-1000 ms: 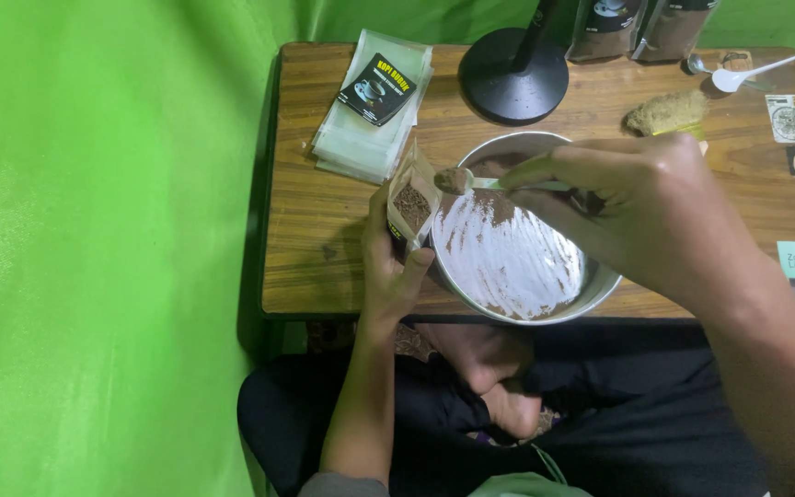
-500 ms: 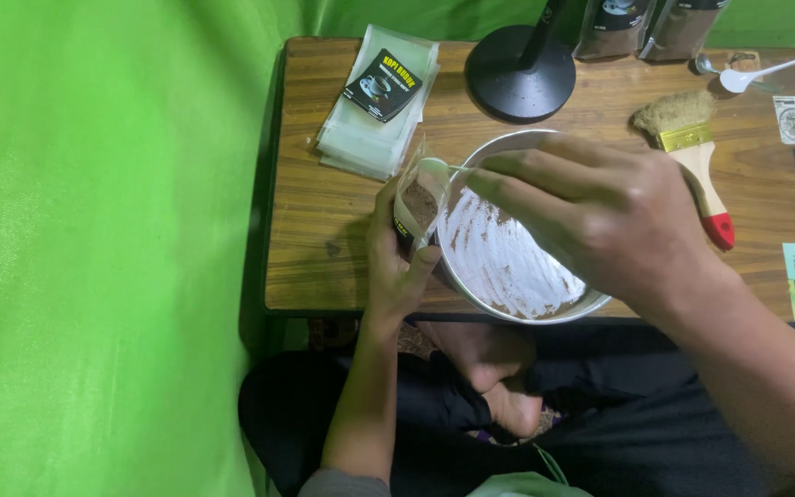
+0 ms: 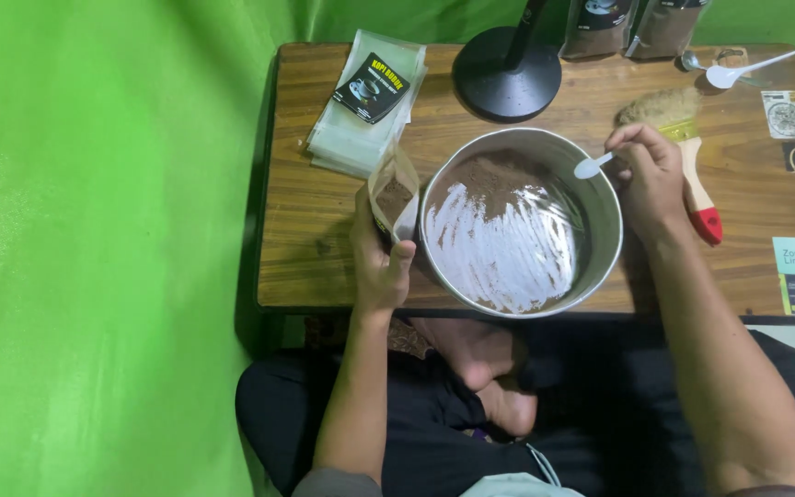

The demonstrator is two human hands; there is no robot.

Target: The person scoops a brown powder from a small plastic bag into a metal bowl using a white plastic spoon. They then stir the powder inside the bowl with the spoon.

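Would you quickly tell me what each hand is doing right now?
Left hand: closed around a small open pouch beside the metal bowl.
Right hand: closed on a white plastic spoon over the bowl.

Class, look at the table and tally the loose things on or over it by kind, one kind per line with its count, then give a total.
White plastic spoons: 2, one in the right hand at, one at
Metal bowl: 1
Small pouch in the left hand: 1
Dark bags at the back: 2
Brush: 1
Lamp base: 1
Total: 8
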